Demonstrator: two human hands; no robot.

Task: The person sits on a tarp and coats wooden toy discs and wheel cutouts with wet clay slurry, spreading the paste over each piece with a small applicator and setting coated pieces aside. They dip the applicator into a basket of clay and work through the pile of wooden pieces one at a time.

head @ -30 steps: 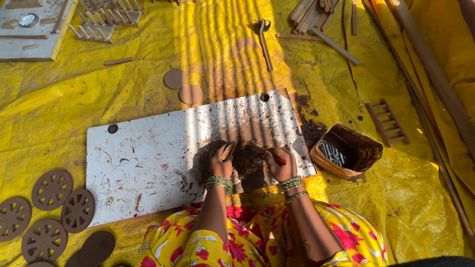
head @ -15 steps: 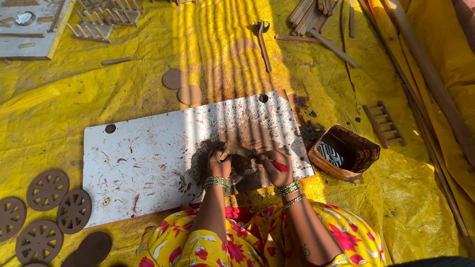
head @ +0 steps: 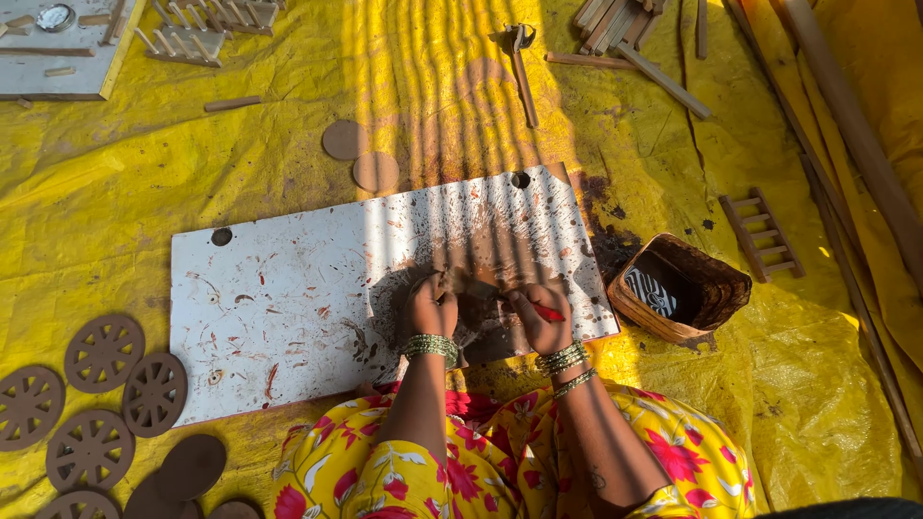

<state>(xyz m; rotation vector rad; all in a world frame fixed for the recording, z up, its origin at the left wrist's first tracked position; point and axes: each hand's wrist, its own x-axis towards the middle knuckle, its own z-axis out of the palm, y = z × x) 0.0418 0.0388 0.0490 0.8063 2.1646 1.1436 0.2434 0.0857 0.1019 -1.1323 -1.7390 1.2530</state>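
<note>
Yellow tarp, white board (head: 288, 298): your left hand (head: 430, 308) pins a brown piece (head: 471, 284), right hand (head: 540, 317) grips a red tool (head: 548, 311), so work carefully.

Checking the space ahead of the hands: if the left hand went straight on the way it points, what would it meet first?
The left hand points up the white board. It would probably first meet the small brown piece at its fingertips, then bare board.
</note>
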